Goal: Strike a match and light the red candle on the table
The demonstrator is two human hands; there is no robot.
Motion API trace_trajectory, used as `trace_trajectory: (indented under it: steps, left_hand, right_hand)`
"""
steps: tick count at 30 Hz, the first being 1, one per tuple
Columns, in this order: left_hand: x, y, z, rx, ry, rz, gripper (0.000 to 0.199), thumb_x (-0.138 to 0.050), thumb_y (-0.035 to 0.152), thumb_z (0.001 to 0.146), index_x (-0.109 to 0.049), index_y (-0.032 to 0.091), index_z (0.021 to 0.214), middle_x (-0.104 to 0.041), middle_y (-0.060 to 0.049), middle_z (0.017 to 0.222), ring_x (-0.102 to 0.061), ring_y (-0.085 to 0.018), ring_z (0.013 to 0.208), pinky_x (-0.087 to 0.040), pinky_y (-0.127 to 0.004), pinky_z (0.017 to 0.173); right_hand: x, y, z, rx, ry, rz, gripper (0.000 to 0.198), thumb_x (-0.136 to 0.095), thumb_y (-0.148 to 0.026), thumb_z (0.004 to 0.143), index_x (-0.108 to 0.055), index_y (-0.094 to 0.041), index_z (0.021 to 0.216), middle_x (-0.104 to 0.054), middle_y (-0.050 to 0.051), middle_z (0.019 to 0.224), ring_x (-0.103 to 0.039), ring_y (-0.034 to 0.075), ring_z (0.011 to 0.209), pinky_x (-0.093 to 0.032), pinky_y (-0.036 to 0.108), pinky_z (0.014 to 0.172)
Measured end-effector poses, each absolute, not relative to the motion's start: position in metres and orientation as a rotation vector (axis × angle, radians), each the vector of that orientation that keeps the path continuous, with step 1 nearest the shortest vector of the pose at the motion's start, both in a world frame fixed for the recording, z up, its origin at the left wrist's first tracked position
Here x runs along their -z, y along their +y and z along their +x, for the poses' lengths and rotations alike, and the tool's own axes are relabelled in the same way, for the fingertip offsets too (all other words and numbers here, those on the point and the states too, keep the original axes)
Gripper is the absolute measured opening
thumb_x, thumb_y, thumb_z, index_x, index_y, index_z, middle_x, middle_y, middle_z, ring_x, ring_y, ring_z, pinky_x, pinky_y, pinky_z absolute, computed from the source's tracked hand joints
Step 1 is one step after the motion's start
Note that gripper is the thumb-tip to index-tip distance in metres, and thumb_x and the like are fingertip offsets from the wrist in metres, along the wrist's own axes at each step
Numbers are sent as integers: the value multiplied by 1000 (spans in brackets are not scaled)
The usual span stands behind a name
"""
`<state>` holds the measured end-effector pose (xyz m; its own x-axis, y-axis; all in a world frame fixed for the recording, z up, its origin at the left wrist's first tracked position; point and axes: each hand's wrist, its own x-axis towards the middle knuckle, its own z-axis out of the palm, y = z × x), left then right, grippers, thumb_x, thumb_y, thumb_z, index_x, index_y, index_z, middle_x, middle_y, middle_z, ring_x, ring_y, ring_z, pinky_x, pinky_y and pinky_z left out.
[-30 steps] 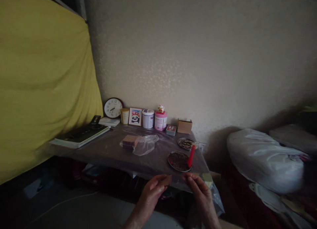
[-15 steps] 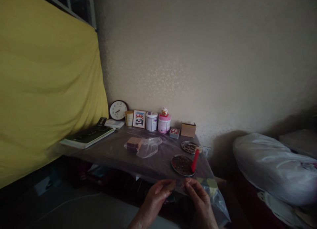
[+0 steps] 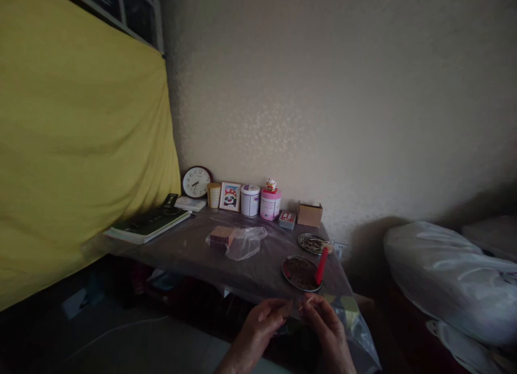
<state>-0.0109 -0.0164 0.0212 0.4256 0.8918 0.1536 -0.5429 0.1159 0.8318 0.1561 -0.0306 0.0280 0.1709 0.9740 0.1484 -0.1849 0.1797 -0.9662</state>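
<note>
My left hand (image 3: 260,324) is closed in a pinch on a small flat brown packet (image 3: 287,309), low in the head view. Close beside it, my right hand (image 3: 326,324) pinches a thin pale stick (image 3: 309,300); its far end is hard to make out. Both hands hover at the table's front edge. Just beyond them lies a round metal plate (image 3: 287,284) holding a dark brown substance, with a red handle-like piece (image 3: 322,266) leaning up at its right. Behind that, a second plate (image 3: 302,246) carries several thin pale sticks.
On the plastic-covered table (image 3: 177,255) sit a stack of small brown boxes (image 3: 221,237) and crumpled clear plastic (image 3: 247,243). Along the wall stand a clock (image 3: 197,182), a framed panda picture (image 3: 230,196), tins (image 3: 250,200) and a cardboard box (image 3: 310,214). A notebook (image 3: 149,224) lies left.
The camera view has shifted slightly, so the table things appear a little farther right and lower. My hands are closer together, and the pale stick in my right fingers shows more plainly.
</note>
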Motion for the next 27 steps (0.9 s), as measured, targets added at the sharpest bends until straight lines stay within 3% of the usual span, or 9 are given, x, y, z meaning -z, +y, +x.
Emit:
trace_trajectory:
  steps: [7, 17, 27]
  left_hand:
    - [-27, -20, -9, -1103, 476, 954, 27, -65, 27, 73, -67, 15, 97, -69, -11, 101, -56, -26, 103, -37, -39, 92]
    - [-20, -18, -11, -1096, 412, 829, 28, -65, 23, 73, -62, 20, 101, -64, -9, 114, -51, -27, 115, -34, -38, 96]
    - [-9, -12, -9, -1138, 409, 782, 26, -64, 23, 74, -62, 20, 100, -65, -8, 110, -56, -24, 108, -36, -39, 96]
  right_hand:
    - [-29, -34, 151, -1121, -954, -967, 23, -69, -37, 71, -61, -23, 87, -65, 1, 79, -61, 17, 74, -47, 23, 65]
    - [-23, -28, 156, -1091, -1016, -1016, 23, -68, -40, 72, -62, -25, 88, -66, -1, 78, -61, 17, 74, -48, 23, 66]
    - [-19, -24, 156, -1061, -998, -1061, 23, -68, -41, 72, -63, -22, 84, -64, -1, 78, -59, 16, 76, -47, 22, 70]
